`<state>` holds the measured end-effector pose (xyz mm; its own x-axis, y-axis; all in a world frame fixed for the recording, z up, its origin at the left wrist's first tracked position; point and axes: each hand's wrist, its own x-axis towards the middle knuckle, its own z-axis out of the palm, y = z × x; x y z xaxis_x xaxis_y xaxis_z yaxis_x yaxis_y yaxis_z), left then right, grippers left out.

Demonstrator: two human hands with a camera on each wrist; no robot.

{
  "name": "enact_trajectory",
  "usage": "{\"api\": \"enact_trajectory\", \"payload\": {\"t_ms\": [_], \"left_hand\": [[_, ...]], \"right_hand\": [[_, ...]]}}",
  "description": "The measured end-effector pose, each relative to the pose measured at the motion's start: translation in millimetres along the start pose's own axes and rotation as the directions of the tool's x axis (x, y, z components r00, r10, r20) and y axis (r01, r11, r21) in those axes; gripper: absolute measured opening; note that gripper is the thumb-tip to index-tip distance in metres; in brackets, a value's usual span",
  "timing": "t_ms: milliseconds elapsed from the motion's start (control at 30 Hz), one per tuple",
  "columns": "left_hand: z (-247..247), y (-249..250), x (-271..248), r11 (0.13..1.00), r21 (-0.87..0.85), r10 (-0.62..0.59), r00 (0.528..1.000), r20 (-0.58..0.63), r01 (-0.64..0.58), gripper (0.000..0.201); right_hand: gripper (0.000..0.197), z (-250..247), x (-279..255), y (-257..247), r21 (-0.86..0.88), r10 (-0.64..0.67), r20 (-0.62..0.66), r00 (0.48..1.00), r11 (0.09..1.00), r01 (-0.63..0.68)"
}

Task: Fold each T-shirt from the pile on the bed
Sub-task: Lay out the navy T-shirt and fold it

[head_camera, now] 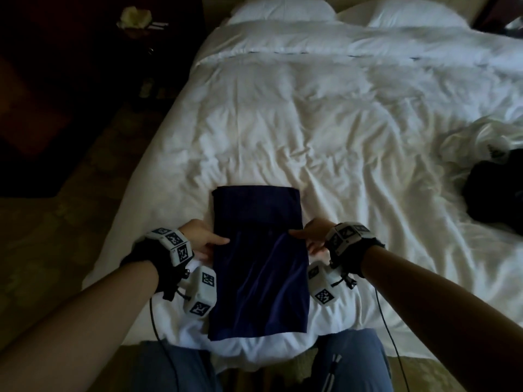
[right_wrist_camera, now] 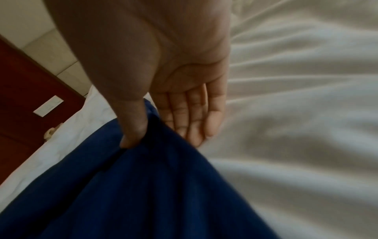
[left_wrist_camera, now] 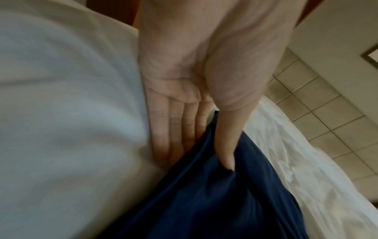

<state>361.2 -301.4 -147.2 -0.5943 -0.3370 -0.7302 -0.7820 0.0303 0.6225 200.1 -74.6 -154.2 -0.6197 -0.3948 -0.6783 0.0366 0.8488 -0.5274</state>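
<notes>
While the navy T-shirt (head_camera: 259, 258) lies as a long strip between them on the bed (head_camera: 325, 131), the left hand (head_camera: 199, 239) and right hand (head_camera: 314, 236) each pinch a side edge, thumb above, fingers beneath. Uneven lifting could skew the fold; the slick cloth may slip out.

my left hand (left_wrist_camera: 184, 67) pinched the navy t-shirt's (left_wrist_camera: 204, 202) edge, thumb on top, fingers (left_wrist_camera: 163, 129) slid beneath, over the white duvet (left_wrist_camera: 61, 113).
</notes>
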Motion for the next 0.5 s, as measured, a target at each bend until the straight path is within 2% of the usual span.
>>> {"api": "enact_trajectory", "payload": {"t_ms": [67, 100, 200, 267, 300, 333, 367, 400, 433, 500], "left_hand": [[6, -5, -8, 0.999, 0.029, -0.027, 1.000, 0.007, 0.027, 0.019], [6, -8, -10, 0.998, 0.047, -0.031, 0.999, -0.018, 0.032, 0.017], [2, -13, -17, 0.998, 0.036, -0.044, 0.997, -0.061, 0.046, 0.004], [-1, -19, -14, 0.998, 0.005, -0.058, 0.996, -0.060, 0.059, 0.011], [0, -20, -15, 0.998, -0.005, -0.058, 0.997, -0.054, 0.057, 0.010], [2, -22, -16, 0.999, -0.022, -0.050, 0.998, -0.039, 0.049, 0.006], [4, -23, -18, 0.998, -0.035, -0.052, 0.999, -0.014, 0.052, 0.006], [6, -25, -18, 0.997, -0.042, -0.057, 0.998, 0.016, 0.058, 0.013], [9, -26, -21, 0.997, -0.019, -0.070, 0.996, 0.057, 0.071, 0.021], [14, -30, -28, 0.994, 0.066, -0.098, 0.984, 0.149, 0.089, 0.031]], "right_hand": [[0.028, 5, -5, 4, 0.001, -0.014, 0.004, 1.000, 1.000, 0.014], [0.026, 5, -7, 5, -0.051, -0.014, 0.006, 1.000, 0.999, 0.014], [0.036, 3, -12, 9, -0.264, -0.013, -0.011, 1.000, 0.964, 0.009], [0.039, 3, -15, 11, -0.261, -0.021, -0.040, 0.999, 0.965, 0.009], [0.037, 6, -13, 14, -0.232, -0.019, -0.039, 0.999, 0.973, 0.009], [0.034, 10, -12, 17, -0.129, -0.006, -0.027, 1.000, 0.992, 0.002], [0.031, 13, -11, 21, 0.032, 0.015, -0.002, 1.000, 0.999, -0.015], [0.029, 16, -13, 24, 0.171, 0.038, 0.035, 0.999, 0.984, -0.043], [0.028, 18, -16, 28, 0.235, 0.055, 0.089, 0.995, 0.969, -0.075], [0.024, 22, -20, 34, 0.206, 0.071, 0.170, 0.983, 0.973, -0.106]]}}
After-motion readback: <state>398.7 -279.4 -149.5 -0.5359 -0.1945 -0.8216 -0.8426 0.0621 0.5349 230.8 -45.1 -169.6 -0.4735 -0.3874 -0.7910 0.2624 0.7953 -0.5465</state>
